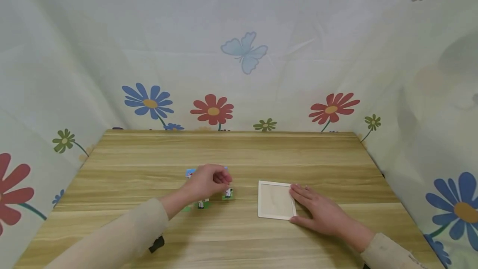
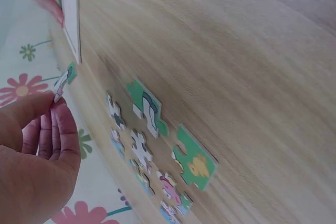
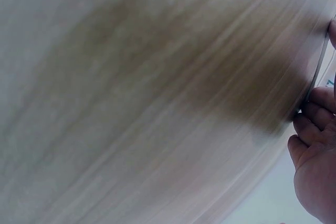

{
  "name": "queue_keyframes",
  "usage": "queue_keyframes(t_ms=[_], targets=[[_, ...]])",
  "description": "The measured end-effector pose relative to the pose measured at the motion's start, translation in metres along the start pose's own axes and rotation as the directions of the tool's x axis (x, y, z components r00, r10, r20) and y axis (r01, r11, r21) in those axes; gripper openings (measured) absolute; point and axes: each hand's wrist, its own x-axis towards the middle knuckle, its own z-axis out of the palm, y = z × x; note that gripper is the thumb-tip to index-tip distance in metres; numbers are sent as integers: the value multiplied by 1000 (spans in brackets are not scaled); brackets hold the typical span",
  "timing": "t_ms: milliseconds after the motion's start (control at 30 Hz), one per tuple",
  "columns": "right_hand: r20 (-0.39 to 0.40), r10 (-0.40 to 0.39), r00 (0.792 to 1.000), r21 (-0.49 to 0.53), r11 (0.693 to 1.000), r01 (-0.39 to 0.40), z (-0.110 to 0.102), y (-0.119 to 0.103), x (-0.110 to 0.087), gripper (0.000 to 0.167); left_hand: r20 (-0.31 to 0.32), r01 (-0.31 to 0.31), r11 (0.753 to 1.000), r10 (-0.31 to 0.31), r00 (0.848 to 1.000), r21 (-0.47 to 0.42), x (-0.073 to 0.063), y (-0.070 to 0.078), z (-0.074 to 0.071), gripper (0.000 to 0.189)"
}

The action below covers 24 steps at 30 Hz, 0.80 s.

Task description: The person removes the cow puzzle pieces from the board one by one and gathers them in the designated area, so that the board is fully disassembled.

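My left hand [image 1: 208,182] pinches a small jigsaw piece [image 2: 65,81], green and white, between thumb and fingertips. In the left wrist view the piece is tilted above the table. Several loose pieces lie below that hand, among them a green one with a yellow animal [image 2: 198,165] and one with a white leg shape [image 2: 149,109]. A square wooden puzzle tray [image 1: 260,200] with a pale, bare bottom lies right of the pieces. My right hand [image 1: 324,214] rests against the tray's right side, fingers extended at the upper corner and thumb near the lower one.
The wood-grain table [image 1: 186,148] runs back to a white curtain [image 1: 179,45] printed with flowers and butterflies. A small black object [image 1: 157,244] sits by the left sleeve. Part of the loose pieces is hidden under the left hand in the head view.
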Motion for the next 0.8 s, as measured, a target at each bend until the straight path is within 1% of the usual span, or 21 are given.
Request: queue_keyframes(t_ms=[133,233,500,733,800], targets=[[2,4,1000,6,1000,-4,1,0,0,80,-4,13,1000,-13,1000,-9,-3,-6,-2,14],[3,6,1000,8,1000,-6,1,1,-1,80,-7,6,1000,-6,1000,-15,-6,-10,-3,13],[5,10,1000,4,1000,-10,1,1,-1,80,-3,2,1000,-2,1000,29,-7,-20,1,12],[6,10,1000,11,1000,-10,1,1,-1,80,9,-50,998,50,999,27,-8,-26,7,13],[6,9,1000,11,1000,-9,1,0,-1,80,9,-55,998,55,998,33,-8,-27,8,13]])
